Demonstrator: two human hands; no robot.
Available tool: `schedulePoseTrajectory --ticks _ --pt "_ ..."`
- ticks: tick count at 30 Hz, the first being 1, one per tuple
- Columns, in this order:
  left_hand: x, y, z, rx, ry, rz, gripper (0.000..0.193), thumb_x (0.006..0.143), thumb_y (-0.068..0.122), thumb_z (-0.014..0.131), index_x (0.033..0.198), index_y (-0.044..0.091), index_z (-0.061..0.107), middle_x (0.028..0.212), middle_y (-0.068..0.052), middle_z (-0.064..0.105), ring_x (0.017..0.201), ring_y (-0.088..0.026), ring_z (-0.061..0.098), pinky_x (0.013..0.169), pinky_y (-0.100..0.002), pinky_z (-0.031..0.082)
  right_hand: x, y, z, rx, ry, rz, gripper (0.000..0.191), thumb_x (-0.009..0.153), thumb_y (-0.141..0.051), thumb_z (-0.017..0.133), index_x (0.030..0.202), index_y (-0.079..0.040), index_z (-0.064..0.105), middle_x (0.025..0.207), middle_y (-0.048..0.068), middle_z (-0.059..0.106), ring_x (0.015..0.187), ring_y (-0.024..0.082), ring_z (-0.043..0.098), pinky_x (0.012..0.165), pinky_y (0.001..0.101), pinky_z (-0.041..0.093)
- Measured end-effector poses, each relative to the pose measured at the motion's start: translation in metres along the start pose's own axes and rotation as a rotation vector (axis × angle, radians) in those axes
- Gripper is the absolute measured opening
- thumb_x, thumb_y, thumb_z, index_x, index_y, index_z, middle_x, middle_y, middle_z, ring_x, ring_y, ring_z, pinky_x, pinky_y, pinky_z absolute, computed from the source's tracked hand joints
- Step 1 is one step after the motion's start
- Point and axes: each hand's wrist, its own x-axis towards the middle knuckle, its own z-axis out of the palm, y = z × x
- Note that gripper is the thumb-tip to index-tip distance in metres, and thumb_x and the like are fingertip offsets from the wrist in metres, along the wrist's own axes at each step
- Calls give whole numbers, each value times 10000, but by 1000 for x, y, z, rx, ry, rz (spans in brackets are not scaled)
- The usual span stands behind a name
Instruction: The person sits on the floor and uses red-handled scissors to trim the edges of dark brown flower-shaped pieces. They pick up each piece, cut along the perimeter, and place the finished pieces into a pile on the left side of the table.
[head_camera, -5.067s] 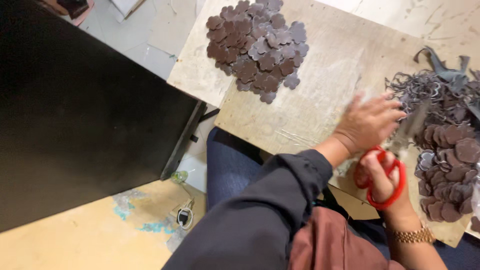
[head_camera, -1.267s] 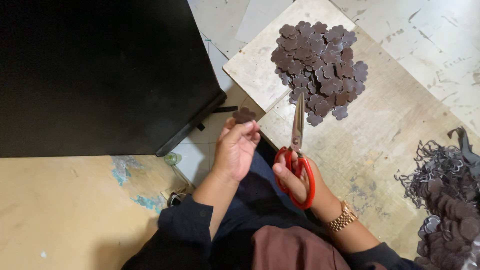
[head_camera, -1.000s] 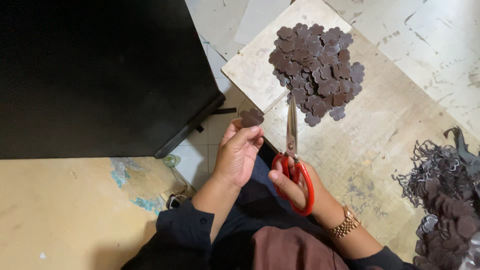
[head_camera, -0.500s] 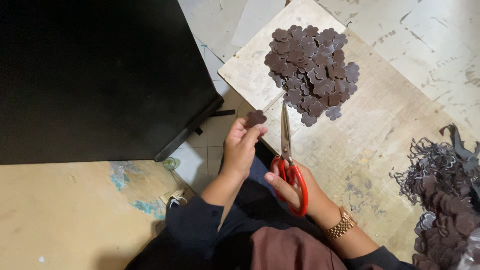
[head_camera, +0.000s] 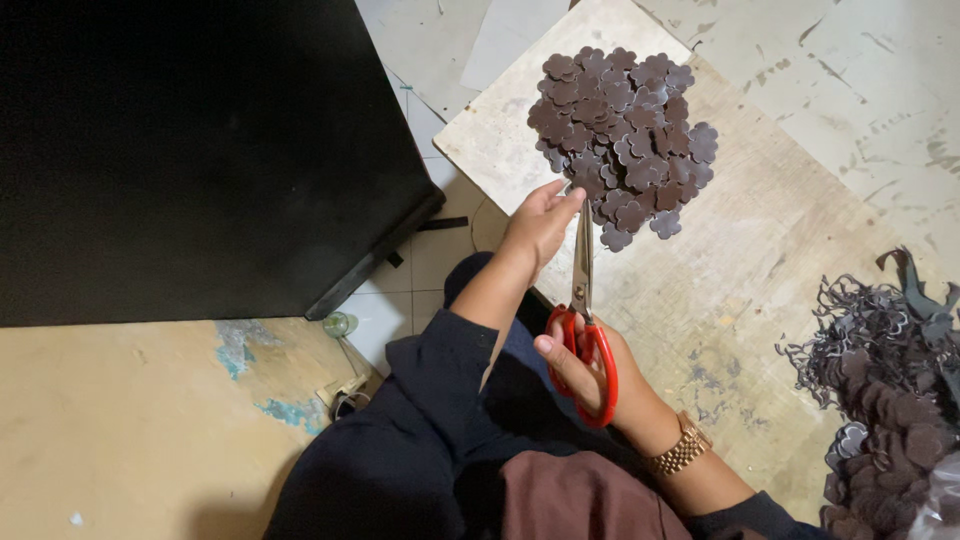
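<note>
Scissors (head_camera: 583, 300) — red handles, steel blades closed and pointing up toward the pile (head_camera: 625, 140) of dark brown flower-shaped cutouts on the wooden board (head_camera: 760, 290). Right hand (head_camera: 590, 370) grips the handles, fingers through the loops, wrist bent. Left hand (head_camera: 540, 222) reaches to the pile's edge — fingers pinched together at the blade tips; what they hold, I cannot tell.

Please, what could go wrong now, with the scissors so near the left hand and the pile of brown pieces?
1. The blades of the red-handled scissors point up right beside the fingers of the left hand; a slip might nick them.
2. That hand reaches to the edge of the pile of brown flower-shaped pieces, which lies near the board's corner; a nudge could push pieces onto the floor.
3. The right hand holds the scissors above the lap; dropping them could hurt.
</note>
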Motion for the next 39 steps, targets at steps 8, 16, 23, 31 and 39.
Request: schedulePoseTrajectory --ticks 8,16,23,31,39 --pt "-29 -32 2 42 105 145 594 929 309 695 1388 -35 541 1379 -212 606 1254 -255 594 1032 -341 482 3 5 -6 166 -3 -1 274 966 -197 690 807 -99 489 643 -29 491 565 79 462 503 259 393" --pt "-41 -40 -2 -127 34 8 424 937 228 710 1284 2 620 1192 -143 685 1068 -206 612 915 -321 485 -6 -4 -4 54 48 34 274 930 -199 716 797 -92 502 638 -26 511 558 77 470 498 256 404" --pt "-96 -15 -7 -157 -99 -20 386 1031 373 523 1128 48 709 1086 10 738 1052 -70 649 910 -256 465 -14 -5 -10 -78 82 33 278 926 -248 735 814 -88 536 650 -26 528 571 71 481 505 262 420" --pt "-144 22 0 -312 -291 -12 385 1097 365 537 1135 34 728 1008 -15 714 827 -66 574 781 -246 481 -24 -1 -16 -112 5 0 289 926 -296 722 825 -94 543 658 -21 541 574 79 503 503 266 435" --pt "-152 26 24 -291 -375 -8 337 1090 308 522 1158 24 692 893 4 705 668 -35 546 579 -198 435 -40 1 -34 -176 82 -90 215 927 -230 731 913 -78 580 717 -15 557 635 81 510 571 260 465"
